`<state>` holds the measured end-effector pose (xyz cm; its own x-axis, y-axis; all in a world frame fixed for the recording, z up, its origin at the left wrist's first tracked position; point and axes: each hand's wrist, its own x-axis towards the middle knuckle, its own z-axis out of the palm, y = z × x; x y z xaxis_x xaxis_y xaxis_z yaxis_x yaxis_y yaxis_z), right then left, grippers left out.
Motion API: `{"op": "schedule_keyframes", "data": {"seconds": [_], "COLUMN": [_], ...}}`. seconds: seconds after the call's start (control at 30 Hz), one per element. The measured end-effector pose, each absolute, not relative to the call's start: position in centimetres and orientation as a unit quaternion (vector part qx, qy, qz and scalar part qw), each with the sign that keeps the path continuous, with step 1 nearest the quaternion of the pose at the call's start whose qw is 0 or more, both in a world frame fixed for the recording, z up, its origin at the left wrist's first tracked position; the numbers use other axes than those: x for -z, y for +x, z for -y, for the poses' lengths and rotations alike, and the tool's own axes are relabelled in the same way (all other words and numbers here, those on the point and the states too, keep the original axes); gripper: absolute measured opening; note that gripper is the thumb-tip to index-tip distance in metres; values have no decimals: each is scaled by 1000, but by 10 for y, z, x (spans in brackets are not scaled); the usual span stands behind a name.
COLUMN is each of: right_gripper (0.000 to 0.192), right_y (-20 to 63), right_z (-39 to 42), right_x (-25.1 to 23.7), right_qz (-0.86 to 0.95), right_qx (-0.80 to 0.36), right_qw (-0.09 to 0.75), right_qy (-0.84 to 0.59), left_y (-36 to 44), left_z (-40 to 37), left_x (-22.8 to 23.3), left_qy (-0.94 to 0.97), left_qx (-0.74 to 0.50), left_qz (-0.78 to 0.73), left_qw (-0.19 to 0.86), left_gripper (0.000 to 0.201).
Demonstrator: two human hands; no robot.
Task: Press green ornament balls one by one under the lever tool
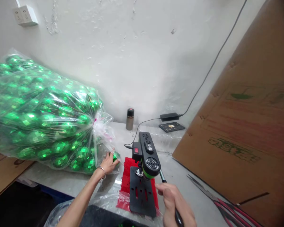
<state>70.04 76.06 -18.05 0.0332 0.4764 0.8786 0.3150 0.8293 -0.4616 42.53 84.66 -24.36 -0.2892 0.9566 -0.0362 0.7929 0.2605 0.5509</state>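
Observation:
My left hand [108,163], with a bracelet at the wrist, is closed around a shiny green faceted ball [115,156], partly hidden by the fingers. It is beside the tied neck of a large clear plastic bag [94,121] full of such balls. To the right is a small black bench machine [150,154] with a red switch, a round vented head and a slotted black base plate [142,192]. My right hand [176,205] is wrapped around the black grip of its side lever [179,219]. Red cloth-like material [126,179] lies under the base.
A large cardboard box [239,119] leans at the right, with red-handled shears [217,198] before it. Against the wall are a small dark-capped bottle [130,119], a power adapter [169,117] with cables, and a black phone [171,127]. Clear plastic film [104,201] lies at the front edge.

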Motion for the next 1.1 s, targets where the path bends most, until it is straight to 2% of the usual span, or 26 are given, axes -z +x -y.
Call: {"op": "schedule_keyframes", "data": {"seconds": [0.2, 0.27, 0.37, 0.53, 0.67, 0.73, 0.9, 1.1], "right_gripper": [21, 21, 22, 23, 22, 22, 23, 23], "right_y": [703, 702, 699, 697, 697, 697, 697, 701], "right_z": [-761, -760, -758, -754, -753, -753, -754, -755], "right_x": [180, 179, 175, 167, 157, 151, 139, 142], "right_qz": [703, 701, 689, 687, 688, 691, 697, 708], "right_qx": [-52, -48, -47, -68, -80, -83, -85, -84], "right_qw": [650, 650, 657, 652, 647, 643, 637, 630], "right_qy": [-283, -289, -302, -313, -320, -320, -317, -307], "left_y": [419, 422, 440, 488, 513, 518, 520, 521], "left_z": [-806, -780, -743, -714, -717, -723, -737, -746], "left_x": [228, 224, 227, 250, 262, 267, 284, 290], "left_qy": [423, 351, 223, 138, 119, 167, 369, 530], "left_qx": [-435, -571, -717, -709, -673, -655, -564, -483], "left_qz": [-767, -703, -556, -466, -451, -490, -636, -653], "left_qw": [208, 238, 356, 510, 574, 550, 376, 244], "left_gripper": [82, 90, 100, 92, 93, 91, 87, 72]}}
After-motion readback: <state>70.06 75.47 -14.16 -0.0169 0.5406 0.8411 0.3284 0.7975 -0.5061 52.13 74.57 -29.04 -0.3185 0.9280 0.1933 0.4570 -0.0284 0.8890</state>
